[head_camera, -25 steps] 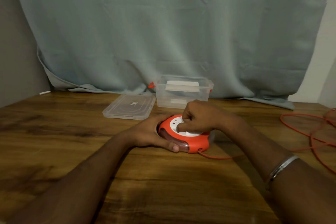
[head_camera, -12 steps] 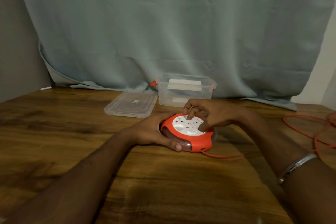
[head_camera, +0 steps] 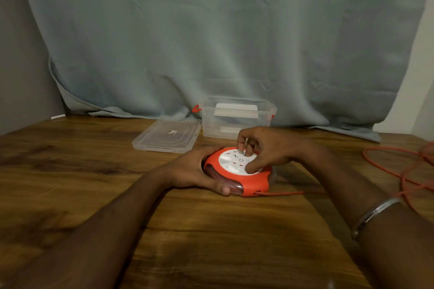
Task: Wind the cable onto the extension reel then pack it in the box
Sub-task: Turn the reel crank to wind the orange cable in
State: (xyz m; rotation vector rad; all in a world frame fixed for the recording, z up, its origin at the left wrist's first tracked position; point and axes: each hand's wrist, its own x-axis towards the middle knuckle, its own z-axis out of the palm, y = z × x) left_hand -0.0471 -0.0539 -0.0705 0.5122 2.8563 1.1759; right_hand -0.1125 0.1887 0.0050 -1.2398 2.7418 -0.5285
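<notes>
An orange extension reel [head_camera: 254, 183] with a white socket face lies flat on the wooden table [head_camera: 211, 230]. My left hand [head_camera: 192, 171] grips its left rim, thumb along the front edge. My right hand [head_camera: 265, 148] sits on top, curled fingers and thumb gripping the white face. A thin orange cable [head_camera: 397, 171] leaves the reel's front right and lies in loose loops at the table's right side. Behind the reel stands an open clear plastic box [head_camera: 237, 116] with red latches.
The box's clear lid [head_camera: 168, 136] lies flat to the left of the box. A grey-blue curtain [head_camera: 223, 42] hangs along the table's back edge. A metal bracelet [head_camera: 373, 213] circles my right wrist.
My right hand has turned on the white face, from a closed fist over it to fingers spread at its far and right edge. More of the socket face shows. My left hand stays put.
</notes>
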